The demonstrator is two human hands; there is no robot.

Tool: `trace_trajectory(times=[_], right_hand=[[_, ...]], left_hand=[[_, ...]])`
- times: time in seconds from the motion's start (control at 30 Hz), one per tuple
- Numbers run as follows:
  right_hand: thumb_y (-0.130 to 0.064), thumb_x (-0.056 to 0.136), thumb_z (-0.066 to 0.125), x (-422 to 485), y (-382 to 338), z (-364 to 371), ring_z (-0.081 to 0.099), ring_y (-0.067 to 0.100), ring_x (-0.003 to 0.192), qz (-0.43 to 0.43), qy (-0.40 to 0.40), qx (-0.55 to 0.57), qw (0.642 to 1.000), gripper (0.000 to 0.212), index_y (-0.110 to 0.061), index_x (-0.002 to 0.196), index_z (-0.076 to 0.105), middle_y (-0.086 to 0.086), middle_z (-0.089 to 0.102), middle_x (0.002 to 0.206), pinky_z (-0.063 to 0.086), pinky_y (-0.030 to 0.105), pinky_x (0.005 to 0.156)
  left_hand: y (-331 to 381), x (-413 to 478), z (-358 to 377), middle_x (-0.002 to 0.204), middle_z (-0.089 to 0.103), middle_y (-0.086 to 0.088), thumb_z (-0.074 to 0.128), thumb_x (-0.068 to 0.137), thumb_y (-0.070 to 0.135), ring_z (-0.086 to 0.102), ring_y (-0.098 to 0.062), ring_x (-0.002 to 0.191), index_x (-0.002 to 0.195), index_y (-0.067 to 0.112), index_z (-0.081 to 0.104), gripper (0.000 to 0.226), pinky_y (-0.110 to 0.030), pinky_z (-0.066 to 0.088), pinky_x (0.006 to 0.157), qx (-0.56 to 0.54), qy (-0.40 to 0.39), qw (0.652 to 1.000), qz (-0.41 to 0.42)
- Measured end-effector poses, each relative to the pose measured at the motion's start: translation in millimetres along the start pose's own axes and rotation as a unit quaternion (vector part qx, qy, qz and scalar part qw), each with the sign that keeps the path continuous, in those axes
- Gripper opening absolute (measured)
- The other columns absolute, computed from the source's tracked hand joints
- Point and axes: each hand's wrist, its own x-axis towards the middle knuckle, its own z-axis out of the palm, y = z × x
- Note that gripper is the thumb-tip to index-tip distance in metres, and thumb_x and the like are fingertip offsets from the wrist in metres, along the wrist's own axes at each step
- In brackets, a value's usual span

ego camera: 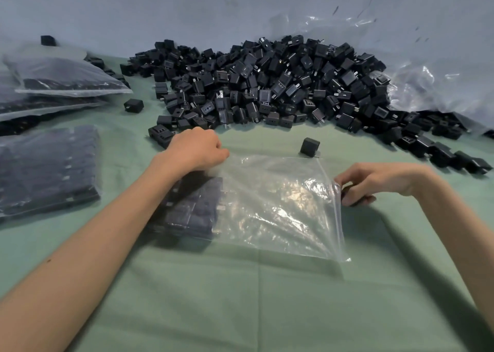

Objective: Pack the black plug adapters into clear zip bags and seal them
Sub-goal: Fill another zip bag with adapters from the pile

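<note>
A clear zip bag point(280, 204) lies flat on the green cloth, its mouth facing right. Several black plug adapters point(195, 207) are lined up inside its left end. My left hand point(197, 150) sits curled on the bag's far left corner, fingers bent down onto the plastic. My right hand point(379, 182) is at the bag's open mouth, gripping a black adapter point(350, 196) while its fingertips touch the zip edge. A big heap of loose black adapters point(267, 81) lies behind the bag.
Filled bags are stacked at the left point(50, 164) and far left point(66, 76). One loose adapter point(309, 146) stands just beyond the bag, another point(133, 105) sits near the heap. Crumpled clear plastic point(427, 84) rises at the right against a grey wall.
</note>
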Motion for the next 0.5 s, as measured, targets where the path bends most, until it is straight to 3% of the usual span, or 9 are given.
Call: trace_trajectory(times=[0.1, 0.2, 0.27, 0.33, 0.43, 0.5], right_hand=[[-0.028, 0.079, 0.067, -0.9, -7.8, 16.3, 0.045, 0.009, 0.058, -0.067, -0.022, 0.044, 0.997, 0.013, -0.027, 0.089, 0.075, -0.005, 0.055, 0.067, 0.037, 0.018, 0.054], [-0.031, 0.087, 0.062, 12.4, -6.2, 36.4, 0.063, 0.014, 0.092, -0.127, -0.014, 0.157, 0.979, 0.041, -0.039, 0.126, 0.06, 0.001, 0.068, 0.107, 0.051, 0.019, 0.079], [-0.028, 0.088, 0.059, 26.0, -6.9, 51.0, 0.059, 0.015, 0.114, -0.161, -0.004, 0.232, 0.959, 0.044, -0.037, 0.13, 0.056, 0.0, 0.063, 0.125, 0.05, 0.024, 0.091], [-0.022, 0.084, 0.066, 36.8, -14.7, 61.5, 0.059, 0.011, 0.115, -0.175, 0.037, 0.245, 0.953, 0.042, -0.031, 0.125, 0.06, -0.007, 0.065, 0.122, 0.05, 0.023, 0.09], [-0.017, 0.076, 0.073, 51.6, -30.7, 70.4, 0.062, 0.007, 0.109, -0.185, 0.121, 0.187, 0.957, 0.042, -0.025, 0.117, 0.063, -0.009, 0.068, 0.113, 0.049, 0.02, 0.091], [-0.003, 0.085, 0.064, 61.1, -43.2, 78.5, 0.059, 0.009, 0.113, -0.212, 0.161, 0.113, 0.957, 0.042, -0.006, 0.126, 0.054, 0.004, 0.062, 0.119, 0.046, 0.025, 0.1]], left_hand=[[4.8, 4.8, -3.1, 0.059, 0.053, -0.002, 0.048, 0.086, 0.035, 0.051, -0.019, 0.058, 0.053, 0.017, 0.047, 0.039, -0.026, 0.029, 0.05, 0.016, 0.002, 1.0, -0.001], [2.9, 2.2, 5.3, 0.053, 0.048, 0.0, 0.05, 0.087, 0.032, 0.046, -0.018, 0.052, 0.051, 0.018, 0.042, 0.039, -0.025, 0.028, 0.048, 0.003, 0.053, 0.999, 0.001], [-0.7, 0.0, 8.8, 0.051, 0.046, 0.0, 0.05, 0.087, 0.031, 0.042, -0.017, 0.05, 0.051, 0.017, 0.04, 0.04, -0.025, 0.026, 0.047, -0.019, 0.077, 0.997, 0.002], [-2.9, -1.4, 10.0, 0.05, 0.044, 0.0, 0.051, 0.086, 0.032, 0.041, -0.017, 0.05, 0.051, 0.016, 0.04, 0.04, -0.026, 0.025, 0.048, -0.049, 0.088, 0.995, 0.001], [-4.2, -2.2, 10.9, 0.051, 0.047, 0.001, 0.052, 0.087, 0.034, 0.046, -0.021, 0.055, 0.053, 0.016, 0.043, 0.04, -0.027, 0.029, 0.051, -0.094, 0.083, 0.992, 0.0], [-7.1, -2.5, 7.8, 0.047, 0.05, 0.005, 0.052, 0.088, 0.033, 0.049, -0.021, 0.058, 0.053, 0.015, 0.046, 0.04, -0.028, 0.035, 0.056, -0.127, 0.056, 0.99, 0.003]])
